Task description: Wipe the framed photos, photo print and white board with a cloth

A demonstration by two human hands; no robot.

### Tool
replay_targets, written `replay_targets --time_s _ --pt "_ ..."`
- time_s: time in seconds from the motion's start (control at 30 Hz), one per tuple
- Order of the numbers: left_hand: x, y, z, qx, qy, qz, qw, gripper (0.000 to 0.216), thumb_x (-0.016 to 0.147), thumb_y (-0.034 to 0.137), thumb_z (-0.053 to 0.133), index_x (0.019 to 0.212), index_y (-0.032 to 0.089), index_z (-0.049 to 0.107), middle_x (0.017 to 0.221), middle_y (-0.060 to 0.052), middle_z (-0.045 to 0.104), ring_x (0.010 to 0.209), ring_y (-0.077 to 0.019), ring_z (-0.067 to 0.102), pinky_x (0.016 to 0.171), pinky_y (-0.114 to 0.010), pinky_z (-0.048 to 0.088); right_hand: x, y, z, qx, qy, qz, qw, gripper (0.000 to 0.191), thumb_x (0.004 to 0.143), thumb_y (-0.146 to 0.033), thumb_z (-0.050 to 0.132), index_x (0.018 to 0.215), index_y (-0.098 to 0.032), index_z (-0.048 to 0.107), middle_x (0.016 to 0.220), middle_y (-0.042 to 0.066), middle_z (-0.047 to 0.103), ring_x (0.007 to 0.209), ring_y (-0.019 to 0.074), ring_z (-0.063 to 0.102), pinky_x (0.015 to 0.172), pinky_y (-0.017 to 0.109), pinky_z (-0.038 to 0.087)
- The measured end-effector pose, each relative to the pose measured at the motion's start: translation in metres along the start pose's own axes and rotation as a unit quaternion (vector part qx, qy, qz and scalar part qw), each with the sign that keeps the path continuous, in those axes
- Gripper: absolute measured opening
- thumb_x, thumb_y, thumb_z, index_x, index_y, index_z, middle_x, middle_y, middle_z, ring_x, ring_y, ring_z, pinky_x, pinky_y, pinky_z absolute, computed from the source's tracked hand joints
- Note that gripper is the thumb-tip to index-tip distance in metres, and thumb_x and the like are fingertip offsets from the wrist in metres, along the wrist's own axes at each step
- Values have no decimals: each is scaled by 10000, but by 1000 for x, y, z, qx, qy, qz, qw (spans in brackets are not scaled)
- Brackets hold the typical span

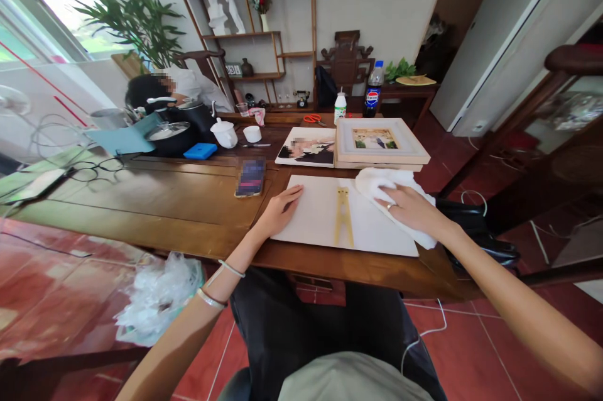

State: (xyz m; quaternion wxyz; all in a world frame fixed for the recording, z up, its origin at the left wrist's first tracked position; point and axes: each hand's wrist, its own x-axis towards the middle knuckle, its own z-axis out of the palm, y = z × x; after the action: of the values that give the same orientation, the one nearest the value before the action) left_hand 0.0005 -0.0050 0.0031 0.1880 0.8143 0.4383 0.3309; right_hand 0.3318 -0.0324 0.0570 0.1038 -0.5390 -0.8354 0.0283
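Note:
A white backing board (315, 215) lies flat at the near edge of the wooden table (155, 197), with a yellowish stand piece (343, 215) along its middle. My left hand (277, 209) rests flat and open on the board's left edge. My right hand (412, 209), with a ring on one finger, presses a white cloth (372, 184) onto the board's right part, fingers spread over it. Behind the board sits a pale picture frame (381, 142) holding a photo, and a loose photo print (308, 146) lies to its left.
A phone (250, 177) lies left of the board. Farther back stand a white lidded cup (225, 134), blue box (200, 151), pots, scissors (311, 118), glue bottle (340, 107) and cola bottle (373, 90). A person (162, 90) sits at the far left. A plastic bag (157, 297) lies on the floor.

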Motion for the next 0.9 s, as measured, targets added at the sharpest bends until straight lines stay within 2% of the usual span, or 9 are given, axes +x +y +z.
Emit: replay_targets --time_s 0.17,0.27,0.33,0.4,0.53,0.67,0.73,0.8,0.9 --pt "0 -1 0 4 2 4 1000 400 902 310 399 1232 175 581 1351 -70 519 1265 -213 469 1102 -391 331 -30 -25 -19 73 -101 -79 989 342 745 -149 445 1004 -219 655 1206 83 610 1250 299 437 945 407 421" --pt "-1 0 1 5 0 7 1000 413 908 305 389 1244 147 570 1358 -88 510 1275 -210 456 1106 -382 324 -47 -28 -31 118 -195 -109 967 384 603 -63 423 830 -245 674 1023 34 682 1184 272 511 878 340 467" --pt "-1 1 1 3 0 5 1000 417 909 309 387 1243 136 570 1359 -93 508 1278 -213 453 1108 -378 321 -48 -22 -32 138 -215 -107 961 402 574 -62 417 826 -239 675 954 32 693 1103 264 570 854 323 481" --pt "-1 2 0 3 -1 3 1000 415 910 312 388 1241 140 572 1358 -92 510 1277 -215 453 1107 -382 322 -39 -12 -25 148 -189 -92 966 405 597 -79 419 879 -222 671 974 45 687 1059 265 592 863 342 482" --pt "-1 2 -1 5 -1 2 1000 412 907 310 391 1240 148 572 1353 -87 515 1274 -214 457 1105 -386 324 0 2 -2 126 -80 -120 982 300 723 -116 412 880 -201 654 1079 65 662 1240 283 453 974 419 409" --pt "-1 2 -1 2 -1 -2 1000 408 905 314 400 1237 155 576 1352 -82 517 1271 -215 461 1107 -380 322 29 0 16 38 34 -138 989 193 829 -210 476 889 -187 658 1438 94 395 1337 290 314 1093 506 212" --pt "-1 2 -1 1 -2 -1 1000 408 908 314 399 1236 149 577 1351 -87 517 1271 -215 461 1108 -381 320 29 -4 21 -1 58 -116 992 205 828 -214 505 961 -181 659 1468 114 342 1362 309 254 1090 568 145" --pt "-1 1 -1 2 -2 1 1000 408 911 312 396 1239 147 573 1353 -89 515 1273 -214 459 1108 -386 320 21 -10 23 -20 55 -103 993 294 780 -134 512 1038 -181 645 1440 120 388 1372 312 223 1076 604 134" --pt "-1 1 0 3 -4 4 1000 416 911 310 396 1248 136 565 1358 -95 509 1274 -216 457 1107 -386 320 -7 -25 21 -11 35 -130 991 421 697 -37 486 1069 -167 633 1433 128 398 1372 299 229 1080 603 141"
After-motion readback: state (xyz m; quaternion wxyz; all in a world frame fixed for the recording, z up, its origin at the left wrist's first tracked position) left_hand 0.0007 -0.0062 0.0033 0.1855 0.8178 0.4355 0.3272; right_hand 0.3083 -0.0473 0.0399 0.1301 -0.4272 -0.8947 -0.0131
